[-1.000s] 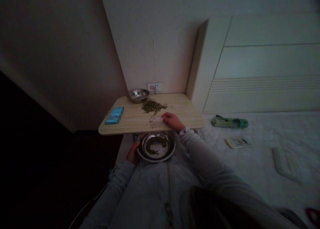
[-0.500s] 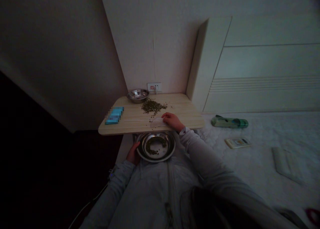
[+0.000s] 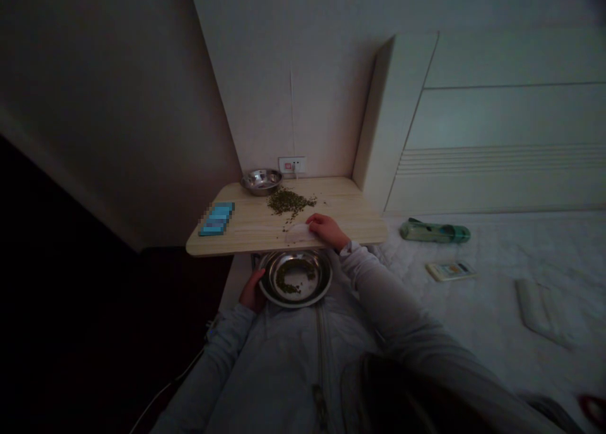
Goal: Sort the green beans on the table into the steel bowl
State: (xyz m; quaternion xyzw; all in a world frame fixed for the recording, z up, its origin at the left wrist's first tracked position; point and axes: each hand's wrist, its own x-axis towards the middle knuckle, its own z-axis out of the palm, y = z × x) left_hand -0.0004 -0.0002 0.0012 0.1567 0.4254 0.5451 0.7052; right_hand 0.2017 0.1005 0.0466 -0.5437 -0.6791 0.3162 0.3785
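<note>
My left hand (image 3: 253, 291) grips the left rim of a steel bowl (image 3: 269, 293), held just below the front edge of a small wooden table (image 3: 246, 222). Small green-brown bits (image 3: 284, 281) lie in a curve inside that bowl. My right hand (image 3: 327, 230) is closed on a thin, whitish, see-through scraper-like piece (image 3: 299, 233), resting on the tabletop near its front edge. A loose pile of the same green-brown bits (image 3: 288, 202) spreads over the table beyond the piece, with a few strays close to it. What the bits are I cannot tell.
A second steel bowl (image 3: 262, 180) stands at the back left of the table, near a wall socket (image 3: 292, 164). At the table's left lies a blurred-out blue item (image 3: 218, 219). On the bed are a green bottle (image 3: 435, 231), a phone (image 3: 451, 270) and a pale folded item (image 3: 542, 309).
</note>
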